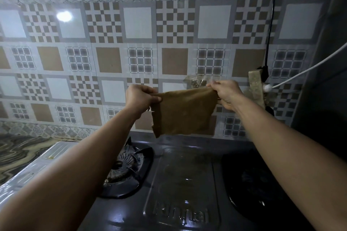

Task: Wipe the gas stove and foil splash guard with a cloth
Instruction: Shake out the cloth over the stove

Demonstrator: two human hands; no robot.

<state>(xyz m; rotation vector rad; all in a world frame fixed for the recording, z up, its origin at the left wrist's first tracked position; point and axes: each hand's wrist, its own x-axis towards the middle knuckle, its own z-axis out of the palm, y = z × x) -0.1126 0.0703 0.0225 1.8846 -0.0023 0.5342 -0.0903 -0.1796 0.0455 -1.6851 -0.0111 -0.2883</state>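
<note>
A brown cloth [183, 112] hangs spread in the air above the back of the dark gas stove [184, 180]. My left hand [139, 97] grips its top left corner and my right hand [226, 93] grips its top right corner. Below, the left burner [127, 163] shows between my forearms, and the right burner [249, 180] lies in shadow, partly hidden by my right arm. A silvery foil sheet [37, 167] lies at the stove's left side. The patterned splash guard [112, 62] covers the wall behind.
A power strip [256, 88] hangs on the wall just right of my right hand, with a white plug and cord [300, 72] and a black cable [270, 24] running up. A marbled counter [16, 154] lies at the far left.
</note>
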